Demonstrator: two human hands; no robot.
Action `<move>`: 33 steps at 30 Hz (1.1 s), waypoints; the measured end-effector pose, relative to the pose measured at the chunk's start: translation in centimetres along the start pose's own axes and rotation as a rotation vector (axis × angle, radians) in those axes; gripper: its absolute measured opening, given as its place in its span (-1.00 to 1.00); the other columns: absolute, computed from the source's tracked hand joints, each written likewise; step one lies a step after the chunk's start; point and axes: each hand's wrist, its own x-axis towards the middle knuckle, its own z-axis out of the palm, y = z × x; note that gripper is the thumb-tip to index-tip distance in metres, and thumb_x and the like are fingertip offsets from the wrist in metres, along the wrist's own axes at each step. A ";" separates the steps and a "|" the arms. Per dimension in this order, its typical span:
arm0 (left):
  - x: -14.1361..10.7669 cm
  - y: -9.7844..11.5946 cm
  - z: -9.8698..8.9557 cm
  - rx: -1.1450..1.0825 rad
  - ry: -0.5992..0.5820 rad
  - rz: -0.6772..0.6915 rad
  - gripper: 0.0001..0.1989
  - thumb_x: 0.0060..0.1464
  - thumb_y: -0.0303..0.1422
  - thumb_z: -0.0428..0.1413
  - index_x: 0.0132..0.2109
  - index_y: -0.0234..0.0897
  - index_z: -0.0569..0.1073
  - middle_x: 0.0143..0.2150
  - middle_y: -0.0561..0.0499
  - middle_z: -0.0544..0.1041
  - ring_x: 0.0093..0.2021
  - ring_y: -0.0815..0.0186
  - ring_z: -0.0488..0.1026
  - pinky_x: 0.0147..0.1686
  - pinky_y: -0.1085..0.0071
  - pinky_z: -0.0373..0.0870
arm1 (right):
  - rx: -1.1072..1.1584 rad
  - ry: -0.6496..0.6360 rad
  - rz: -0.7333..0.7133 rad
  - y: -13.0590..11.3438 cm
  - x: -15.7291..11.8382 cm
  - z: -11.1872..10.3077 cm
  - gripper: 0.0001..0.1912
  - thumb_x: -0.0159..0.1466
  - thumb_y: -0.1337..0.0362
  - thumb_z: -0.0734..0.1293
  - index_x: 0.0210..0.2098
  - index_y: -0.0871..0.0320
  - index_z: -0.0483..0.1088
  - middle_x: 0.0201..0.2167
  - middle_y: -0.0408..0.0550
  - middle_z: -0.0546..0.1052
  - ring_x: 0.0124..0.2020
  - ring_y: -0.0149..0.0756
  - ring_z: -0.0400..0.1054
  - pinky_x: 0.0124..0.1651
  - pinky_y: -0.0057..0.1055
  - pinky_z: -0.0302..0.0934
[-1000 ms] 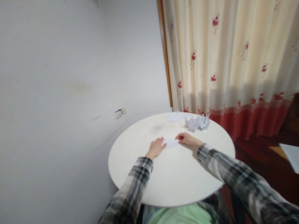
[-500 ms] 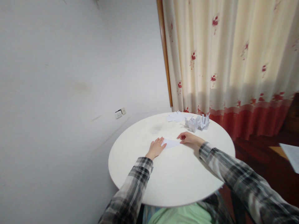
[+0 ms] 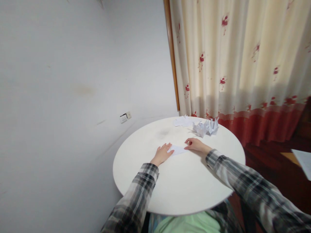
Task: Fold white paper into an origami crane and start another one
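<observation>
A small piece of folded white paper [image 3: 178,149] lies on the round white table [image 3: 184,184] between my two hands. My left hand [image 3: 163,153] rests on the paper's left end with its fingers stretched out and the thumb along its near edge. At the right end, my right hand [image 3: 195,145] has its thumb and fingers curled in a pinch on the paper's corner. Beyond my right hand stand several folded paper cranes [image 3: 206,127] bunched together. Exact creases in the paper are too small to make out.
More white paper pieces [image 3: 182,121] lie at the table's far edge. A pale wall [image 3: 73,129] with a socket [image 3: 123,118] rises at the left, and a flowered curtain [image 3: 238,64] hangs behind. White sheets [image 3: 302,161] show at the far right.
My right hand has shifted slightly left with the paper's right corner, and that end looks a little shorter. My left hand stays nearly in place on the paper.
</observation>
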 end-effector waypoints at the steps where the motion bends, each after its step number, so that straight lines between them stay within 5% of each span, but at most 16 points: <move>1: -0.1 0.1 0.0 -0.017 -0.005 0.014 -0.42 0.05 -0.02 -0.30 0.18 -0.11 0.00 0.24 0.08 -0.01 0.23 0.24 -0.16 0.12 0.08 -0.21 | -0.016 0.004 -0.007 -0.1 -0.1 0.0 -0.57 -0.08 0.09 0.36 -0.25 0.19 0.41 -0.46 -0.08 0.44 -0.46 -0.37 0.27 -0.38 -0.49 0.10; 17: -1.3 2.3 -1.2 -0.235 -0.106 0.292 -0.43 -0.04 -0.01 -0.09 0.13 -0.03 0.12 0.19 0.11 0.11 0.23 0.25 -0.14 0.16 0.19 -0.29 | -0.068 0.033 -0.052 -1.5 -0.7 0.4 -0.47 -0.09 -0.01 0.36 -0.21 0.19 0.39 -0.42 -0.03 0.45 -0.41 -0.32 0.27 -0.34 -0.45 0.09; 33: -1.3 2.4 -1.3 -0.232 -0.059 0.259 -0.34 -0.09 0.03 -0.06 0.15 -0.10 0.10 0.19 0.01 0.11 0.21 0.25 -0.07 0.16 0.25 -0.24 | -0.120 0.162 -0.080 -1.5 -0.6 1.7 -0.38 -0.06 0.01 0.35 -0.07 0.20 0.26 -0.29 0.03 0.39 -0.27 -0.27 0.27 -0.23 -0.41 0.08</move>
